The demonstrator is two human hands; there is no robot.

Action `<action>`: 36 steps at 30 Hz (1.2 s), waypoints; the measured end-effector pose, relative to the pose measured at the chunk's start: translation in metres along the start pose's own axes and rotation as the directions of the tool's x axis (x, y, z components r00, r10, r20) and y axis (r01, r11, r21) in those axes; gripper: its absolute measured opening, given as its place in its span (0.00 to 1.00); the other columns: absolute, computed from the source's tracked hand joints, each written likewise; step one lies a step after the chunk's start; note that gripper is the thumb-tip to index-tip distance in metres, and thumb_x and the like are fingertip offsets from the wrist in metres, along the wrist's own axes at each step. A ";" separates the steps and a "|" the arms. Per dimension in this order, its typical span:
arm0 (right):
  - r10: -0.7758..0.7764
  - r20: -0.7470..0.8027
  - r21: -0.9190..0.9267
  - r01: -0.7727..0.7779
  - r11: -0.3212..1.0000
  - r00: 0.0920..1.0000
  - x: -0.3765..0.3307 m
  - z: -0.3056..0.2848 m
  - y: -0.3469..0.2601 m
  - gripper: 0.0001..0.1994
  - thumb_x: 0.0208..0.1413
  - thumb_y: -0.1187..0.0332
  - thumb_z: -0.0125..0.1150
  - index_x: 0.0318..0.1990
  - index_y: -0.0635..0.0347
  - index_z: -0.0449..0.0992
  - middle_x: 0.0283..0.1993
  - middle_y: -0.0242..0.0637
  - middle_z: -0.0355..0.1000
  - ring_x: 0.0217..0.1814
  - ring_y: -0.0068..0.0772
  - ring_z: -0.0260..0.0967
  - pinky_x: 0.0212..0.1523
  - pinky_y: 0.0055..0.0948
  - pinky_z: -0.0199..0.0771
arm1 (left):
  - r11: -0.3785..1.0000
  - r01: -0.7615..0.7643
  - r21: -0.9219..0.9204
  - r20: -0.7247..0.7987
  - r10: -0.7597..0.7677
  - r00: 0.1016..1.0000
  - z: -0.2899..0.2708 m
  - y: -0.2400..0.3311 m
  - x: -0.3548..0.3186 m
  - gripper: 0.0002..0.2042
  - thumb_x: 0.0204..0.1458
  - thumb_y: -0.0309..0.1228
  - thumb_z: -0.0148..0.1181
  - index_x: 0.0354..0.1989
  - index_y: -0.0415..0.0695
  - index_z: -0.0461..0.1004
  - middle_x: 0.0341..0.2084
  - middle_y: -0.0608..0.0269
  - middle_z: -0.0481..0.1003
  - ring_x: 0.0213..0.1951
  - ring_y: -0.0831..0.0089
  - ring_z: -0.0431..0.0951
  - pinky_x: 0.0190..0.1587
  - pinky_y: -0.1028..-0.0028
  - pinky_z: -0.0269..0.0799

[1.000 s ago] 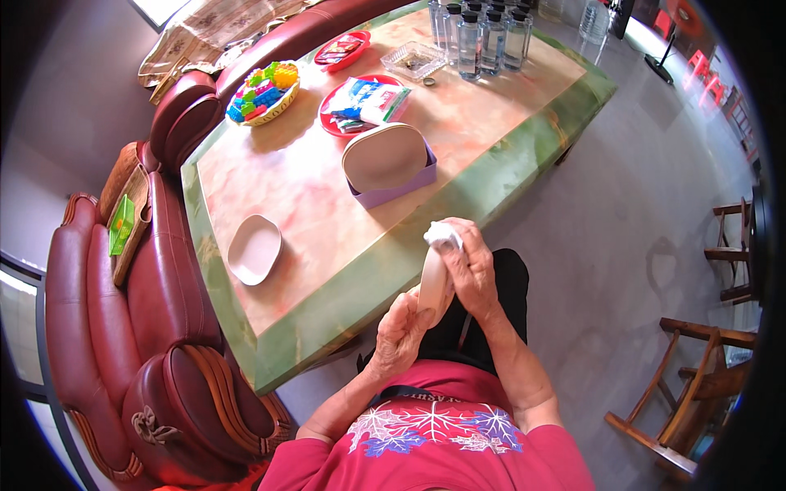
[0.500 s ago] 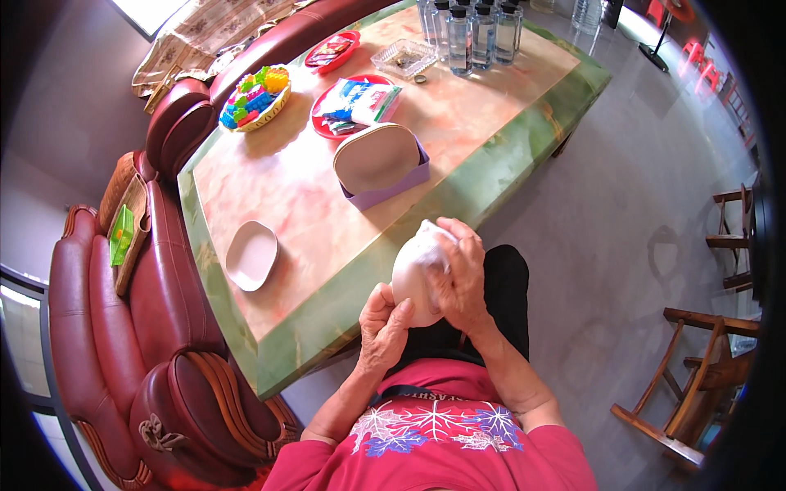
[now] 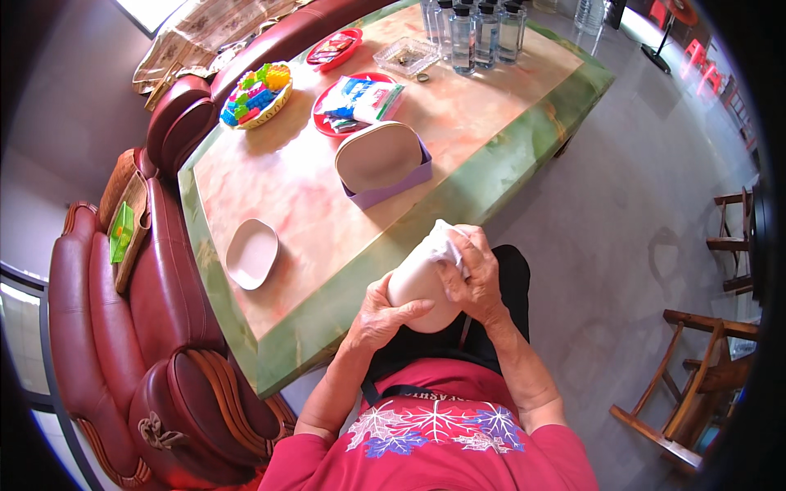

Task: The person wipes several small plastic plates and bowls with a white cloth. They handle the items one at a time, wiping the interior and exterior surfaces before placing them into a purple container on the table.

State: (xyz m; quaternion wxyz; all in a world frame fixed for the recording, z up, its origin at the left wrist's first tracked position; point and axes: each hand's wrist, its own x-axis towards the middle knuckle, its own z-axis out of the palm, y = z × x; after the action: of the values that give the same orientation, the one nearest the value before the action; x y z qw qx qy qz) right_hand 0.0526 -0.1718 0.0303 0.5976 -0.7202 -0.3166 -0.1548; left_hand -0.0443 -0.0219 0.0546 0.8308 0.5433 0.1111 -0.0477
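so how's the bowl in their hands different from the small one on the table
The held bowl is up off the table, tipped on its side, gripped by the left hand; the small bowl sits upright and untouched on the table. The right hand presses a white cloth on the held bowl; the small bowl has none. Both are plain off-white.

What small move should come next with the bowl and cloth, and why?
Probably turn the bowl a little in the left hand and wipe on. The right hand presses the white cloth at its upper edge only, so the rest of its outside looks unwiped.
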 end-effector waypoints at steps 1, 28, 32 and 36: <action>-0.008 0.013 -0.055 0.008 0.998 1.000 -0.002 0.002 -0.003 0.21 0.45 0.68 0.65 0.50 0.61 0.74 0.51 0.47 0.69 0.52 0.53 0.68 0.53 0.45 0.67 | 1.000 -0.022 0.019 0.014 0.022 1.000 -0.001 -0.007 0.001 0.24 0.46 0.24 0.71 0.53 0.37 0.70 0.43 0.64 0.76 0.46 0.76 0.74 0.52 0.71 0.71; -0.132 0.040 -0.148 0.136 0.980 0.990 -0.012 0.022 -0.029 0.20 0.53 0.66 0.59 0.55 0.55 0.72 0.65 0.48 0.61 0.69 0.51 0.56 0.64 0.48 0.50 | 0.950 -0.172 -0.262 -0.045 0.166 0.985 -0.008 -0.041 -0.004 0.27 0.47 0.19 0.67 0.58 0.41 0.67 0.51 0.60 0.73 0.51 0.69 0.74 0.55 0.68 0.72; -0.231 0.290 -0.233 0.302 0.924 0.929 -0.007 0.016 -0.047 0.18 0.52 0.64 0.60 0.52 0.50 0.76 0.63 0.45 0.64 0.68 0.50 0.57 0.64 0.48 0.50 | 0.891 -0.160 -0.425 -0.031 0.163 0.986 -0.010 -0.042 -0.007 0.28 0.50 0.20 0.65 0.60 0.43 0.65 0.56 0.60 0.69 0.57 0.66 0.70 0.59 0.66 0.69; -0.206 0.113 -0.258 0.229 0.939 0.972 0.007 0.016 -0.037 0.19 0.50 0.63 0.60 0.51 0.53 0.75 0.59 0.46 0.67 0.63 0.51 0.62 0.62 0.48 0.54 | 0.925 -0.198 -0.325 0.012 0.213 0.977 -0.022 -0.054 -0.005 0.21 0.48 0.14 0.63 0.52 0.40 0.71 0.46 0.62 0.75 0.47 0.70 0.77 0.53 0.67 0.74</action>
State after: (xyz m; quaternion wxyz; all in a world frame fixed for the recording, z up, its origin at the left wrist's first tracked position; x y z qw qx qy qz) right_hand 0.0310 -0.1511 0.0588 0.4594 -0.7611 -0.3954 -0.2310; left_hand -0.0631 -0.0240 -0.0005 0.9112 0.4075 0.0405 0.0456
